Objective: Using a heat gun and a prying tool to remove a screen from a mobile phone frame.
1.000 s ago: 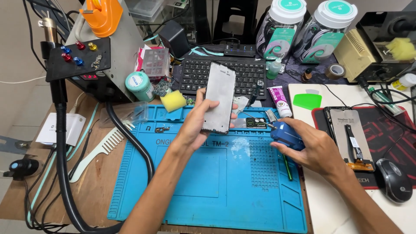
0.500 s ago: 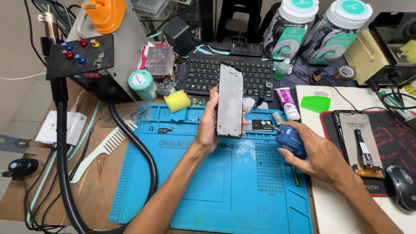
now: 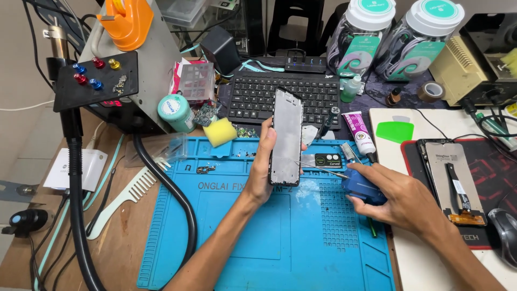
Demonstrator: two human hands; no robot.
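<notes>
The phone frame (image 3: 286,137) stands nearly upright above the far edge of the blue work mat (image 3: 242,242), its bare grey inner face turned toward the camera, a position that lets the person look straight into it. The left hand (image 3: 264,167) is clamped on it, thumb on the frame's left edge and fingertips curling round the right one, so the frame is lifted clear of the mat. To the right of the frame, the right hand (image 3: 396,196) rests on the mat's right part, closed over a dark blue object (image 3: 362,187); what that object is cannot be made out, since the fingers cover most of it. A thin pair of tweezers (image 3: 323,170) lies between the frame and that hand, tips pointing at the frame's lower right edge.

Behind the frame sit a black keyboard (image 3: 253,97) and, to its left, a yellow sponge (image 3: 219,132). Right of the frame lie a white-and-pink tube (image 3: 360,132), a green pick (image 3: 395,131), and a phone screen (image 3: 451,180) face down on a red mat (image 3: 493,178). The frame's rear side is hidden, and a mouse (image 3: 505,229) is cut off at the right edge.
</notes>
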